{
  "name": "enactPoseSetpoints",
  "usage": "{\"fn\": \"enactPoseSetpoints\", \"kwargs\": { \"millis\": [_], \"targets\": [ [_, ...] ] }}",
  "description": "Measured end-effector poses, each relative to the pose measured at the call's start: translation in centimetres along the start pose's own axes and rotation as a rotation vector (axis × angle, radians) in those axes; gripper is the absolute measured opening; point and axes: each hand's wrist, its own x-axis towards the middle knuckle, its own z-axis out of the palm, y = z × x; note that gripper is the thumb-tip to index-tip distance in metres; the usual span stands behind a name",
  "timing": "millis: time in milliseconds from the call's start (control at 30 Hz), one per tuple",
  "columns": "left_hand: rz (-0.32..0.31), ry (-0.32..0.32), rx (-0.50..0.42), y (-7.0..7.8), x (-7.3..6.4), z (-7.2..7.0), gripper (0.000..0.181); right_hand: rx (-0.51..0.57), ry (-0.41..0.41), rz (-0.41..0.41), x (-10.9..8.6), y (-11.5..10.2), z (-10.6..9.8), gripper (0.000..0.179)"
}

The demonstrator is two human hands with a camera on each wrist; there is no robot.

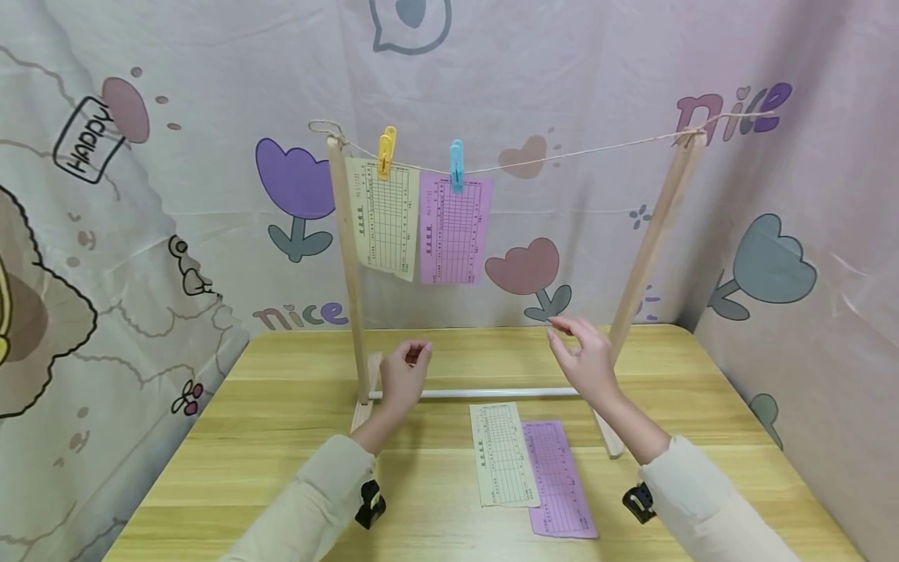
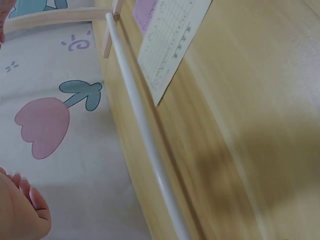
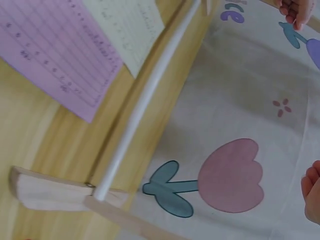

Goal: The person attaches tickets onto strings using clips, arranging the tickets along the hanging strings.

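Note:
My left hand (image 1: 406, 381) hovers over the table near the stand's left post, its fingers loosely bent with nothing seen in them. On the other side my right hand (image 1: 588, 361) is raised by the right post, thumb and fingers apart and bare. Below and between the hands, a pale yellow printed slip (image 1: 504, 454) overlaps a purple slip (image 1: 562, 480) on the table. A yellow clothespin (image 1: 386, 152) clips another yellow slip (image 1: 385, 222) to the string (image 1: 576, 156). Beside it, a blue clothespin (image 1: 457, 165) holds a second purple slip (image 1: 456, 234).
The string runs between a left wooden post (image 1: 346, 265) and a right wooden post (image 1: 653, 234). A white rod (image 1: 492, 393) joins them low down, behind the loose slips. A patterned cloth (image 1: 597, 70) hangs behind the wooden table (image 1: 232, 460).

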Motion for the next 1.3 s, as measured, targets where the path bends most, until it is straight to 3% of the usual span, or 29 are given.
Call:
{"fn": "enactPoseSetpoints", "kwargs": {
  "millis": [533,933,1167,1300],
  "targets": [
    [-0.012,-0.124,-0.01,-2.2,-2.5,1.2,0.011,-0.077,-0.065,-0.005,-4.6,1.8,-2.1,0.02],
    [-0.039,-0.207,0.028,-3.7,-5.0,2.0,0.011,-0.118,-0.078,0.059,-8.1,2.3,-3.8,0.023],
    [0.022,-0.245,0.054,-4.8,-5.9,2.5,0.01,-0.139,-0.103,0.121,-10.0,2.8,-5.0,0.025],
    [0.024,-0.252,0.036,-5.1,-6.2,2.8,0.009,-0.153,-0.122,0.163,-10.9,3.2,-5.7,0.026]
  ]
}}
